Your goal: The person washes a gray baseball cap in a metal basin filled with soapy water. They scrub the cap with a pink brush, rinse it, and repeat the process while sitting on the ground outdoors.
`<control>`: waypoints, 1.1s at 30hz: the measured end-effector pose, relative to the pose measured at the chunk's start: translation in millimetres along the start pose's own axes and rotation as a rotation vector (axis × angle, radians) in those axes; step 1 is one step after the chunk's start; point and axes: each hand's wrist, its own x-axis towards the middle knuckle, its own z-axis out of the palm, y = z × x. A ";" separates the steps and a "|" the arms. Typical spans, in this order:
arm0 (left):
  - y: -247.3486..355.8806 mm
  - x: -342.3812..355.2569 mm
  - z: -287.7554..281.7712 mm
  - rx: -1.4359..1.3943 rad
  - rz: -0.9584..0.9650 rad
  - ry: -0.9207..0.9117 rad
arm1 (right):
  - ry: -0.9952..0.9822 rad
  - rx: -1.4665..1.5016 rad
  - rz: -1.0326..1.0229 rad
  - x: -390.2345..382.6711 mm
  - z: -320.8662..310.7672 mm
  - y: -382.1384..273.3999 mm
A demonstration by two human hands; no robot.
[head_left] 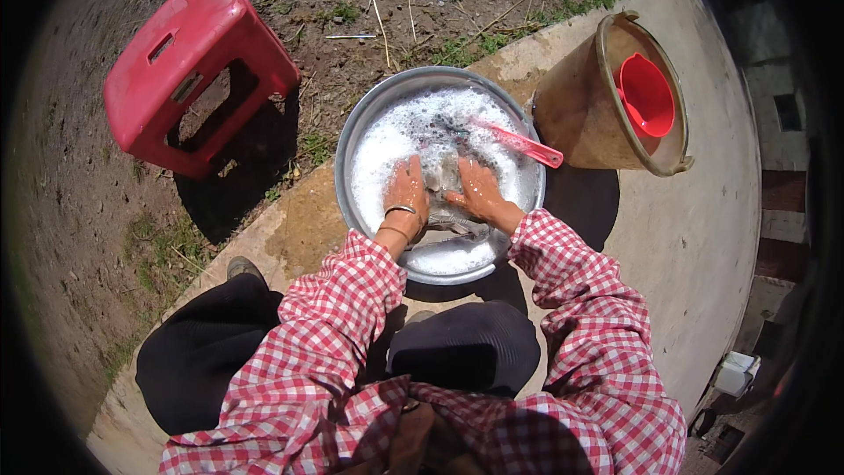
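A round metal basin [341, 178] holds water thick with white suds [374, 154]. Both my hands are down in it, wet and flecked with foam. Between them lies a soaked greyish cloth [442, 173], partly under the suds. My left hand [407, 191], with a bangle at the wrist, grips the cloth's left side, fingertips partly hidden by foam. From the right, my right hand [479, 191] holds the cloth, its thumb laid across toward the left hand. A pink-handled brush [527, 148] leans on the basin's right rim, its head sunk in foam.
A brown bucket [571, 101] stands close to the basin's right, with a red plastic scoop [646, 92] inside. On the dirt at left is a red plastic stool [189, 53]. My knees [466, 347] are just below the basin, on a concrete strip [694, 237].
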 end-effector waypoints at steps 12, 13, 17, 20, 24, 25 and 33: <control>-9.3 1.6 -34.2 -0.497 0.484 0.165 | -0.133 1.310 -0.172 11.0 -41.6 -22.9; -9.8 0.9 -38.8 -0.512 0.578 0.141 | -0.317 1.252 -0.212 14.8 -48.8 -26.5; -17.4 -7.2 -45.0 -0.702 0.458 0.107 | -0.460 0.908 -0.439 38.2 -62.7 -25.2; -27.6 -10.8 -33.5 -0.825 0.281 0.116 | -0.377 0.675 -0.542 49.4 -64.9 -14.0; -34.8 -0.6 -10.0 -0.832 0.145 0.128 | -0.177 0.766 -0.329 42.1 -62.7 -18.5; -33.9 3.3 -7.0 -0.885 0.075 0.106 | -0.147 0.840 -0.218 35.5 -62.8 -27.6; 25.5 -19.7 -13.4 -0.802 -0.086 0.470 | 0.515 0.627 -0.139 19.9 -67.6 -89.9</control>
